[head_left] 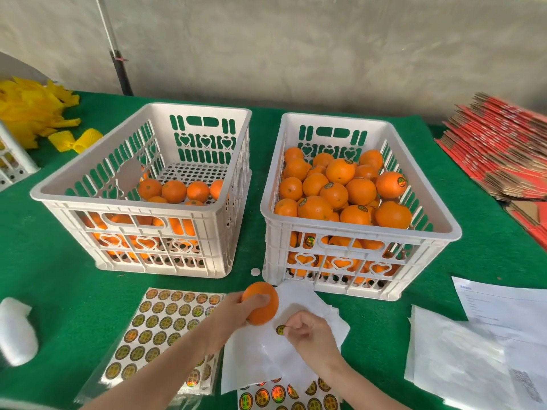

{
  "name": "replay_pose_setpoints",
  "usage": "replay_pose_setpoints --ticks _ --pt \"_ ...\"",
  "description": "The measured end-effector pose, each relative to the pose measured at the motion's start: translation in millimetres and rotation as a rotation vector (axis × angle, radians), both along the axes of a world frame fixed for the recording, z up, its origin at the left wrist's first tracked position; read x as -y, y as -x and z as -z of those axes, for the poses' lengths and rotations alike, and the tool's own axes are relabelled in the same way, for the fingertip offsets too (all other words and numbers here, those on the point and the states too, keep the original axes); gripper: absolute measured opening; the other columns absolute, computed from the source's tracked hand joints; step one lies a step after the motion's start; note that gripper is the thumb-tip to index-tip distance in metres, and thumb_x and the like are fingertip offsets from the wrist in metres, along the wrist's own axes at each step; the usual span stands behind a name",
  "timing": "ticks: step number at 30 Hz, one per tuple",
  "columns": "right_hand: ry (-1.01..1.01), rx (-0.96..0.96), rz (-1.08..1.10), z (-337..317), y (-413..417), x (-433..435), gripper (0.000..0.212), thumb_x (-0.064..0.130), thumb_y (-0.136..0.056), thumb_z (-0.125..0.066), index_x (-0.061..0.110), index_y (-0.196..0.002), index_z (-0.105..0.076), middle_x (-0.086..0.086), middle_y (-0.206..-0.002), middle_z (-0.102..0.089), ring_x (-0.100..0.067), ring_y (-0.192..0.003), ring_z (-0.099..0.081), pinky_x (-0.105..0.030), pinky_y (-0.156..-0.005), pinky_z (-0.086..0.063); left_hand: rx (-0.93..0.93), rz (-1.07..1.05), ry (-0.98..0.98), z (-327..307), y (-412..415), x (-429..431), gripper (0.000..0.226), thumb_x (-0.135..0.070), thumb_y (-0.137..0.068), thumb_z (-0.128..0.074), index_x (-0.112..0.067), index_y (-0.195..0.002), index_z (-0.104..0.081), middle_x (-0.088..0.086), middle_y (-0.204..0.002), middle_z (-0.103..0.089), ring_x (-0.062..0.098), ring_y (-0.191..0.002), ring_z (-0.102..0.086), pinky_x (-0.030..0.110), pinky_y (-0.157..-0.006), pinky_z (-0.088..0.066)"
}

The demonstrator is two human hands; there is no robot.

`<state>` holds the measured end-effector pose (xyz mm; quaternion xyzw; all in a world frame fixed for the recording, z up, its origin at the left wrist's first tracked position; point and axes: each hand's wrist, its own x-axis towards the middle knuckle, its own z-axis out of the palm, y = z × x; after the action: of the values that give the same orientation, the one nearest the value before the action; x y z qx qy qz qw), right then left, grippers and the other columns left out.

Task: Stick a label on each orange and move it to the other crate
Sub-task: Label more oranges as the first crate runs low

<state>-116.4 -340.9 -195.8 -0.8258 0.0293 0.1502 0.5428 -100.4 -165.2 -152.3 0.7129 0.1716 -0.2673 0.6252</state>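
My left hand (233, 312) grips an orange (265, 300) above the table's near edge, in front of the gap between the two crates. My right hand (307, 332) pinches a round gold-and-black label (281, 330) just below and right of that orange. The left white crate (88, 190) holds a low layer of unlabelled oranges (174, 190). The right white crate (444, 229) is nearly full, and several of its oranges (340, 184) carry labels. A label sheet (165, 321) lies under my left forearm; another label sheet (284, 395) lies at the bottom edge.
White backing sheets (310, 303) lie under my right hand. More white papers (473, 350) are at the right. Flat red cartons (503, 149) are stacked at the far right, yellow foam nets (32, 113) at the far left, white foam (14, 329) near left. A green cloth (44, 276) covers the table.
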Motion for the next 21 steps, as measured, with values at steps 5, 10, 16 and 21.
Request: replay_pose_setpoints --ticks 5,10,16,21 --pt "-0.292 -0.086 0.128 -44.9 -15.9 1.9 0.024 -0.008 -0.082 -0.056 0.010 -0.070 -0.064 -0.008 -0.082 -0.062 -0.016 -0.074 -0.054 -0.021 -0.063 -0.045 0.219 -0.012 0.005 -29.9 -3.4 -14.1 0.062 -0.037 -0.070 -0.078 -0.017 -0.122 -0.050 0.006 -0.114 -0.058 0.021 -0.102 -0.057 0.026 -0.080 -0.044" --pt "-0.334 0.364 -0.077 -109.3 -23.9 -9.1 0.029 0.019 -0.082 -0.066 0.042 -0.098 -0.059 0.018 -0.108 -0.064 -0.006 -0.109 -0.057 -0.023 -0.086 -0.047 0.125 -0.156 0.360 -53.7 -8.8 -20.6 0.072 -0.037 -0.063 -0.077 -0.014 -0.124 -0.047 0.017 -0.118 -0.054 0.028 -0.092 -0.057 0.029 -0.071 -0.050" --pt "0.000 0.621 -0.331 -126.1 -35.5 -32.8 0.106 0.021 -0.072 -0.077 0.060 -0.138 -0.003 0.041 -0.125 -0.039 0.012 -0.121 -0.039 -0.002 -0.092 -0.036 0.070 -0.024 0.371 -81.3 -16.0 -22.5 0.076 -0.077 -0.062 -0.048 -0.025 -0.117 -0.050 0.015 -0.097 -0.066 0.022 -0.070 -0.063 0.027 -0.061 -0.051" --pt "-0.197 0.493 -0.020 -138.3 -40.2 -44.4 0.096 0.054 -0.059 -0.081 0.058 -0.130 -0.018 0.020 -0.112 -0.060 0.003 -0.103 -0.056 -0.023 -0.078 -0.053 0.213 0.049 0.716 -89.2 -19.1 -31.8 0.059 -0.049 -0.085 -0.061 -0.018 -0.134 -0.048 0.017 -0.130 -0.058 0.037 -0.119 -0.057 0.050 -0.105 -0.042"
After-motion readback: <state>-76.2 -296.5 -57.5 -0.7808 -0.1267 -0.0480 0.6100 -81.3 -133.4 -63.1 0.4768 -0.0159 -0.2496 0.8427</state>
